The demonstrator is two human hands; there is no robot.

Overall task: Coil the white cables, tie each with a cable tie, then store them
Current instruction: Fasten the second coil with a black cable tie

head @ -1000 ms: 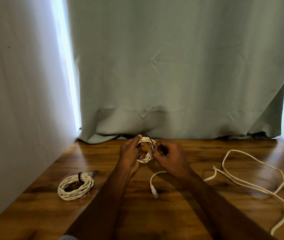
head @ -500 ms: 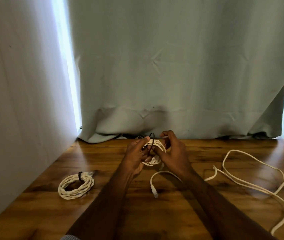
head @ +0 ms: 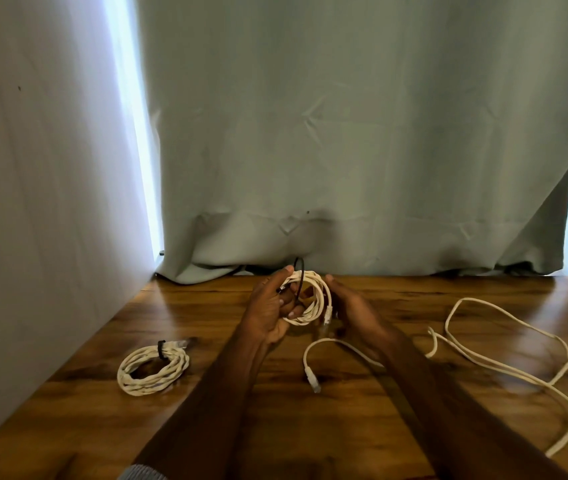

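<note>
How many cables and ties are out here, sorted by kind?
Coiled white cables: 2, one tied on the wooden table, one held in both hands
Loose uncoiled white cables: 1
Black cable ties: 2, one on the table coil, one looped round the held coil
Total: 5

A small white coiled cable [head: 307, 299] is being held upright above the wooden table, its loops facing the camera, with a thin black cable tie [head: 299, 278] looping over its top left part and a plug end hanging at its right side. A second white coil [head: 152, 368], twisted like rope and already bound by a black tie [head: 161, 348], is lying flat on the left of the table. A third white cable [head: 504, 362] is lying loose and uncoiled in long loops across the right side, with one plug end [head: 313, 378] resting near the middle.
</note>
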